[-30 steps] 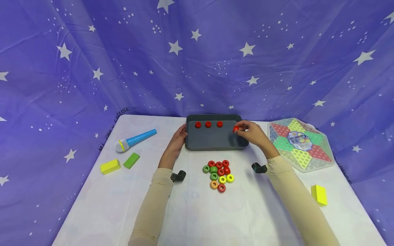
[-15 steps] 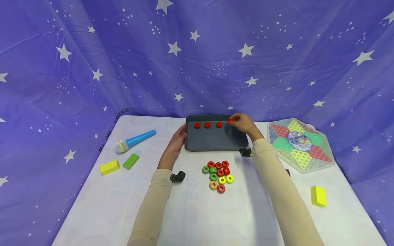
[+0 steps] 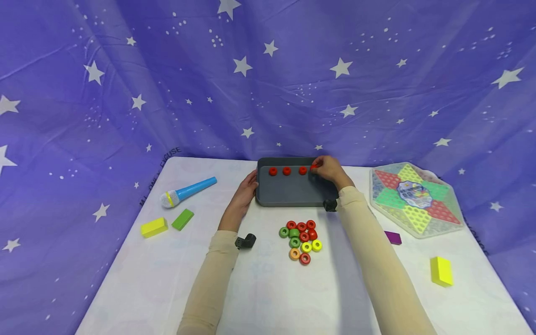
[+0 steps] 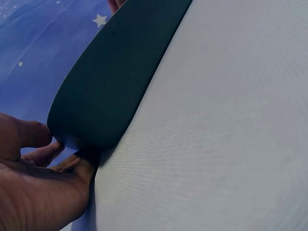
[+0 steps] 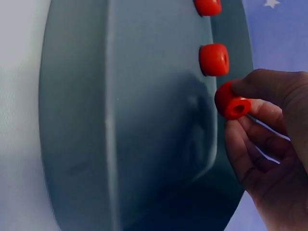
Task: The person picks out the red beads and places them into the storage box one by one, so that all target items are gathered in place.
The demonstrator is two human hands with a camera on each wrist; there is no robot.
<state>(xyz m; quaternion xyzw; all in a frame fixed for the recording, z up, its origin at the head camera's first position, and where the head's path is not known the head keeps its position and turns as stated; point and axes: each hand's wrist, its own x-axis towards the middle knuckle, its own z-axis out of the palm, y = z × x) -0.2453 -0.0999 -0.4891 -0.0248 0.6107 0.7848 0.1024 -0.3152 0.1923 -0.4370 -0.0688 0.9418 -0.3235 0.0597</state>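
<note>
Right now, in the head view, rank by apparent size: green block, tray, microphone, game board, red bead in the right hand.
Largest first:
1. Game board
2. Tray
3. Microphone
4. Green block
5. Red bead, partly hidden by the right hand

At eight o'clock my left hand (image 4: 43,190) touches the rounded end of the dark tray (image 4: 113,72), which slants up toward twelve. White bench (image 4: 221,120) spreads at three, starry blue cloth (image 4: 45,62) at ten; a sliver of my right hand (image 4: 114,5) shows past eleven.
</note>
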